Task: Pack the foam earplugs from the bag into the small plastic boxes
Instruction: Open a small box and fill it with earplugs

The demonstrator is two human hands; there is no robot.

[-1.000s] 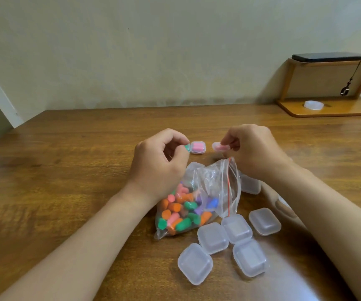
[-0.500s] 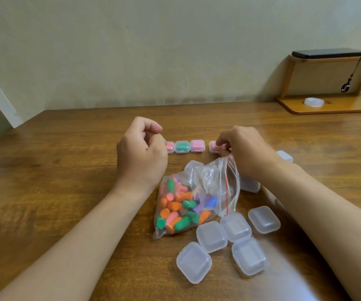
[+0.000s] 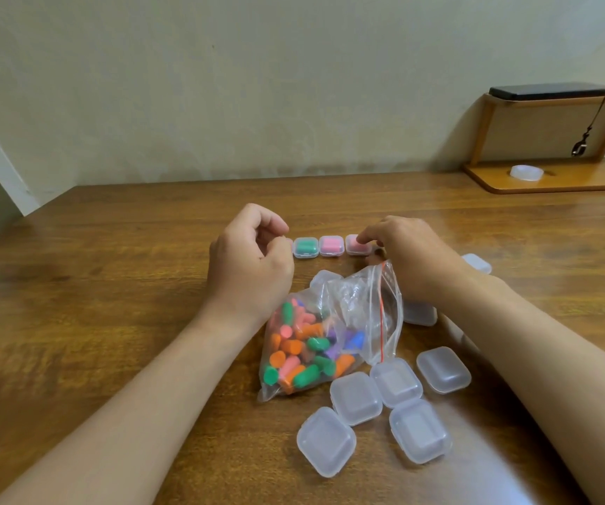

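A clear zip bag (image 3: 330, 333) of mixed-colour foam earplugs lies open on the wooden table (image 3: 111, 286) between my forearms. Beyond it stands a row of closed small boxes: one with green plugs (image 3: 306, 247), one with pink plugs (image 3: 331, 246) and another pink-filled box (image 3: 355, 246). My right hand (image 3: 414, 256) has its fingertips on that last box. My left hand (image 3: 250, 264) is curled at the row's left end with nothing visible in it. Several empty clear boxes (image 3: 355, 398) lie near the bag's mouth.
More empty boxes sit under my right wrist (image 3: 419, 314) and past it (image 3: 477, 263). A low wooden shelf (image 3: 556, 182) stands at the back right with a white ring (image 3: 527, 173) on it and a dark flat device (image 3: 552, 92) on top. The table's left edge runs diagonally.
My left hand set the green-filled box down in the row and drew back left. My right hand lowered the pink-filled box onto the table at the row's right end.
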